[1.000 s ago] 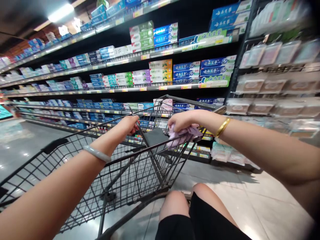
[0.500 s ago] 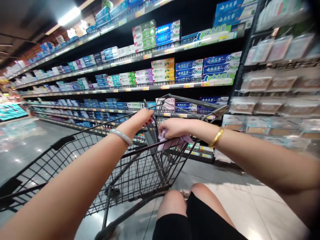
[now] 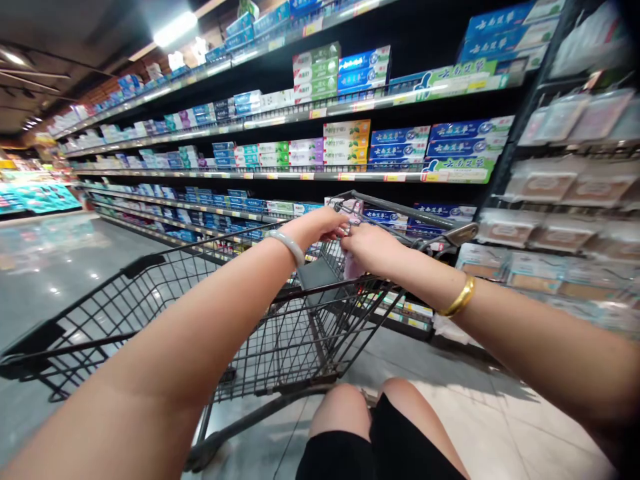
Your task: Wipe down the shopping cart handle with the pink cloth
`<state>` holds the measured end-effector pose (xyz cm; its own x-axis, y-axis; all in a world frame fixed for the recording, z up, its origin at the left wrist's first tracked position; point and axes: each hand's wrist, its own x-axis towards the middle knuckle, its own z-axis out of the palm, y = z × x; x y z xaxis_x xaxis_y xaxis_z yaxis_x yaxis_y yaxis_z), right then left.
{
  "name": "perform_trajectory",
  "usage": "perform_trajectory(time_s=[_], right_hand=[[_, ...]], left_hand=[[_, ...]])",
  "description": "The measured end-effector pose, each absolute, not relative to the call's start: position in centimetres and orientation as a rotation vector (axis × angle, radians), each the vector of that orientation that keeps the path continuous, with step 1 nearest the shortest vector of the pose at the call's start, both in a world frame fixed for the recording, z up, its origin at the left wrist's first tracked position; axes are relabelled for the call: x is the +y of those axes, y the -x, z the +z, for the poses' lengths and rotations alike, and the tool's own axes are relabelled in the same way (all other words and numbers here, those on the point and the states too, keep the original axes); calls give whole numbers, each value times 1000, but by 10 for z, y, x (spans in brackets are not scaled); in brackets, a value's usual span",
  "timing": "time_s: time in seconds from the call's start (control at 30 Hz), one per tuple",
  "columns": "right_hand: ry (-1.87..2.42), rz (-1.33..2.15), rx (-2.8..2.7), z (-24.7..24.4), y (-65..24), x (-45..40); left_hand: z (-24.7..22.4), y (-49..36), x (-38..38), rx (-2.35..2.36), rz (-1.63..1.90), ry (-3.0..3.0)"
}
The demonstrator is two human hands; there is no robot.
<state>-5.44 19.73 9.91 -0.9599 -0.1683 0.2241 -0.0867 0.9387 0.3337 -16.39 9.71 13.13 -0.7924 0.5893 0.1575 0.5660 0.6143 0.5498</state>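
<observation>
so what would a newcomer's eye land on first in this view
Probably the dark wire cart, stretching from the left edge past the middle. Toward its right end, the left hand and right hand meet by a pale purple cloth. Behind, long shelves of mostly blue and white boxes recede leftward.

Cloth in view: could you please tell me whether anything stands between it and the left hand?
Nothing visible does: the left hand meets the right hand at the cloth. The cart has its near rim below both hands, not between them.
</observation>
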Motion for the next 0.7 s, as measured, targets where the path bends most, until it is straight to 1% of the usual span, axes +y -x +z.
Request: perform_trajectory(time_s=[0.1,0.2,0.27,0.33,0.47,0.6,0.7], right_hand=[[-128,-471,-2948,102,57,202],[-132,-528,-2975,107,64,208],[-105,-572,-2991,109,72,211],[-91,-620,-2972,109,83,213],[-165,-731,-3072,102,105,210],[-184,-573,-3363,96,122,200],[-174,-636,-3304,93,134,191]], left_hand=[[133,157,76,2821,795,-1033],[125,143,37,2902,649,-1090],[114,131,9,3002,415,-1181],[102,120,-13,3058,297,-1148],[76,107,-31,3085,214,-1099],[49,106,-28,3041,171,-1049],[34,106,-27,3153,149,-1065]])
